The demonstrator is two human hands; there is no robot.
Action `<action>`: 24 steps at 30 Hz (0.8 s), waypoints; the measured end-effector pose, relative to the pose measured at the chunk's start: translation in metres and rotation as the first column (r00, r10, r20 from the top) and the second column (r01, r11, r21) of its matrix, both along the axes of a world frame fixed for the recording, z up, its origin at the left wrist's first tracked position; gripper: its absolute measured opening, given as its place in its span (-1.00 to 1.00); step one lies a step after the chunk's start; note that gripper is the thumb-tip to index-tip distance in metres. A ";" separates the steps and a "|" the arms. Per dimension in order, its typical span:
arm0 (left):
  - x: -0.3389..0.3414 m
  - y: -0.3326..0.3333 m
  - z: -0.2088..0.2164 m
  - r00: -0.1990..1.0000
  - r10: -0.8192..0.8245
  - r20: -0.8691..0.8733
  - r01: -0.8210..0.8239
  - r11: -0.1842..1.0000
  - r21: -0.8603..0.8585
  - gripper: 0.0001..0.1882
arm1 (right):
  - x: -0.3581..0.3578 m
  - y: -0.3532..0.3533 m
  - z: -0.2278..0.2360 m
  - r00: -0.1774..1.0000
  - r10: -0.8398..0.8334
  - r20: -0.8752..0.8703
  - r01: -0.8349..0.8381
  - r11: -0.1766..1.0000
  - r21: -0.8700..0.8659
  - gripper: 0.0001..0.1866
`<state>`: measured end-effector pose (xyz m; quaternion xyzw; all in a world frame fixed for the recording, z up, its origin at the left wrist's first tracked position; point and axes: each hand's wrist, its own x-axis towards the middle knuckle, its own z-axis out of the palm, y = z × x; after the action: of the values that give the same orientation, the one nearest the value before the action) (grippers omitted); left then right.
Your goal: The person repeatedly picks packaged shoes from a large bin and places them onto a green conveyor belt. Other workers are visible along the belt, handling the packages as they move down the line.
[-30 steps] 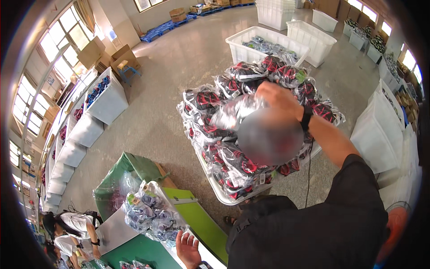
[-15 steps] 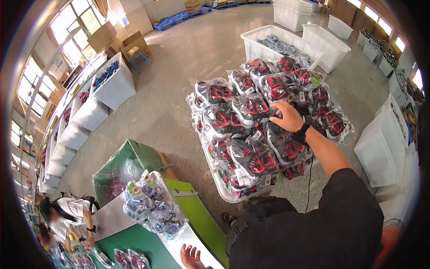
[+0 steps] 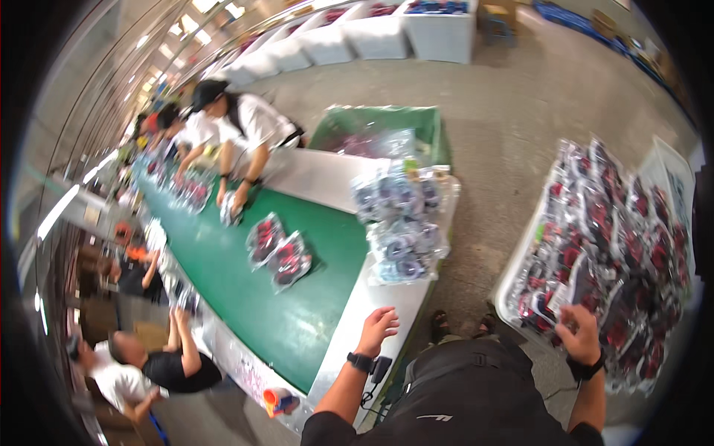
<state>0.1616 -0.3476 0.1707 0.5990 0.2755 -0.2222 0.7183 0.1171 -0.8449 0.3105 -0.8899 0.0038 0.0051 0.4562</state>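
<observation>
My left hand (image 3: 378,331) hovers over the white edge of the conveyor, fingers apart and holding nothing. My right hand (image 3: 579,333) is by the near side of a heap of black-and-red shoes in clear plastic bags (image 3: 595,223); its fingers are slightly bent, with nothing visible in them. Whether it touches a bag I cannot tell. The heap rises out of a white tub (image 3: 513,279). On the green conveyor belt (image 3: 312,327) lie two bagged black-and-red shoes (image 3: 279,251). Bagged grey-blue shoes (image 3: 405,223) are stacked at the belt's end, beyond my left hand.
A green-lined bin (image 3: 439,134) stands behind the conveyor's end. Across the belt, a co-worker in a white top (image 3: 256,123) handles a bagged item; other people line both sides. An orange-and-white tape dispenser-like object (image 3: 279,401) sits on the near ledge. White tubs (image 3: 439,37) stand far off.
The view has swung left toward the conveyor. My right hand has left the top of the shoe heap and is now at its near side. My left hand has come further into view.
</observation>
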 end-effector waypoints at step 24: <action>0.117 0.266 -0.170 0.610 0.773 -0.174 -0.750 0.634 0.190 -0.52 | 0.015 0.123 -0.073 0.937 0.277 -0.212 -0.330 0.902 -0.277 -0.64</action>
<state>0.2786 -0.0814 0.0008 0.4280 0.5985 0.0478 0.6755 0.1321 -0.7215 0.2370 -0.9361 -0.0961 0.1505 0.3032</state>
